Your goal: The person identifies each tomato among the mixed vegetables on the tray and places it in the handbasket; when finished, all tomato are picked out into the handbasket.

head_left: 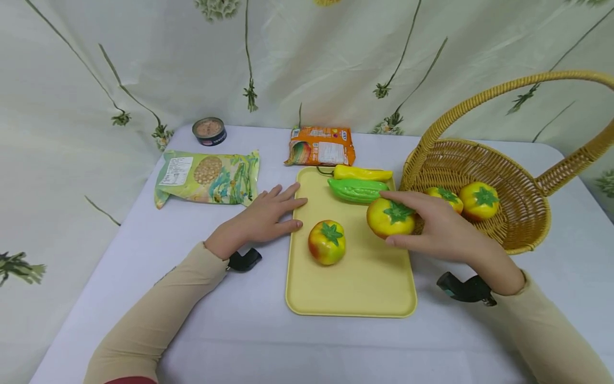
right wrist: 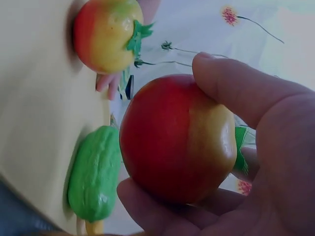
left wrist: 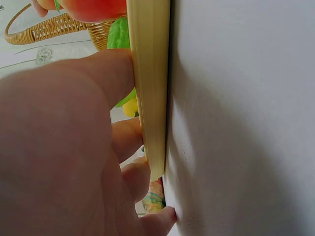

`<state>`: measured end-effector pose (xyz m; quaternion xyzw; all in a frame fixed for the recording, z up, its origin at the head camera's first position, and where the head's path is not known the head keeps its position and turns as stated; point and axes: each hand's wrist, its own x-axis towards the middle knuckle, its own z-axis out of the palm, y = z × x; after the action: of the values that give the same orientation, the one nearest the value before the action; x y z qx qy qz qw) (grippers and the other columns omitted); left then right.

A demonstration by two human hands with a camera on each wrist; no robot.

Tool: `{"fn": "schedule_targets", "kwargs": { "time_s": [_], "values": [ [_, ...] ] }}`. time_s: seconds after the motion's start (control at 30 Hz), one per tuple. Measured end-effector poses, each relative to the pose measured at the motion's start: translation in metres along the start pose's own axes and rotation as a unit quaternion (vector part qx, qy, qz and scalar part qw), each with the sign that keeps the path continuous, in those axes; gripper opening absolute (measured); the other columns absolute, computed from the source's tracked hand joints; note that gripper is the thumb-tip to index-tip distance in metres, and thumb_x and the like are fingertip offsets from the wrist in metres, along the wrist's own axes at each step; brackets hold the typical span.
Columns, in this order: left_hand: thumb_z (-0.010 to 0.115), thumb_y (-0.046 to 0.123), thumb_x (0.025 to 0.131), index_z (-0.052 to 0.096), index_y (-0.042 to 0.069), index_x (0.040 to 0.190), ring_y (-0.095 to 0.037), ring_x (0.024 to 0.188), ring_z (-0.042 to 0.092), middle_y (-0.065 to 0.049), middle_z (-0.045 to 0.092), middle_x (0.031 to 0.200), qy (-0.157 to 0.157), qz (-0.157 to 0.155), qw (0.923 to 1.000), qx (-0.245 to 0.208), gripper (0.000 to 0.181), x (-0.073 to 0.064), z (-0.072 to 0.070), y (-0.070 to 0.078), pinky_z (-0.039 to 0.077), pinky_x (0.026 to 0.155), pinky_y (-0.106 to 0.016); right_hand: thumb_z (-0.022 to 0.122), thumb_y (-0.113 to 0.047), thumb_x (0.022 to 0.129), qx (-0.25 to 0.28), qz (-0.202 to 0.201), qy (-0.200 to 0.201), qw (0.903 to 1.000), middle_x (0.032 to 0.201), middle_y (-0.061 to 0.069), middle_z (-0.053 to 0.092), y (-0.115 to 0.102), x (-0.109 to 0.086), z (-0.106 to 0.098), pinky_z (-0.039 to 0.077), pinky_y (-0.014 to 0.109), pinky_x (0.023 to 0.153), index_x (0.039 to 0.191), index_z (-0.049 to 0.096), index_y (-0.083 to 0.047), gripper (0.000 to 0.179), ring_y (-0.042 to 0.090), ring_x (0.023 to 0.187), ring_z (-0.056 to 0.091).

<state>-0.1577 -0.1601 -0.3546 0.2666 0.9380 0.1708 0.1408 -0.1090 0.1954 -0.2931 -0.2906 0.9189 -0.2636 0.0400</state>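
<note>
My right hand (head_left: 443, 229) holds a yellow-red toy tomato (head_left: 387, 224) with a green star-shaped stem top, above the right side of the yellow tray (head_left: 350, 296). In the right wrist view, thumb and fingers curve round this tomato's red and yellow body (right wrist: 167, 142). Another toy tomato (head_left: 326, 245) lies on the tray's left half. My left hand (head_left: 264, 218) touches the tray's left edge with its fingers spread; the left wrist view has the thumb against the tray rim (left wrist: 151, 88). Across the tray's far end lie a green bitter melon (head_left: 357, 190) and a yellow pepper (head_left: 363, 173).
A wicker basket (head_left: 532, 234) with a tall arched handle stands right of the tray, two toy tomatoes (head_left: 479, 201) inside. Behind the tray lies an orange snack packet (head_left: 318, 146). At the back left are a green bag of beans (head_left: 230, 178) and a small tin (head_left: 211, 140).
</note>
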Motion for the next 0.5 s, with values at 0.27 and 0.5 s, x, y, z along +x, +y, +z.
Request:
{"fn": "schedule_targets", "kwargs": {
  "time_s": [0.27,0.5],
  "values": [
    [0.056,0.044,0.103,0.045,0.016,0.156,-0.052,0.155,0.014,-0.012,0.017,0.172,-0.001,-0.004,1.0,-0.001,0.061,0.001,0.0,0.0,0.013,0.122,-0.072,0.09,-0.024,0.078,-0.008,-0.038,0.05,0.998,0.136,0.01,0.066,0.006,-0.017,-0.019,0.053,0.018,0.087,0.147,0.055,-0.013,0.078,0.013,0.106,0.063],
    [0.057,0.044,0.103,0.045,0.016,0.156,-0.053,0.155,0.015,-0.012,0.018,0.172,0.0,-0.002,1.0,0.0,0.061,0.001,0.001,-0.001,0.012,0.122,-0.072,0.094,-0.018,0.071,-0.036,-0.024,0.093,0.9947,0.12,0.008,0.072,0.016,-0.03,-0.031,0.046,0.007,0.078,0.142,0.06,-0.013,0.079,0.002,0.092,0.057]
  ]
}}
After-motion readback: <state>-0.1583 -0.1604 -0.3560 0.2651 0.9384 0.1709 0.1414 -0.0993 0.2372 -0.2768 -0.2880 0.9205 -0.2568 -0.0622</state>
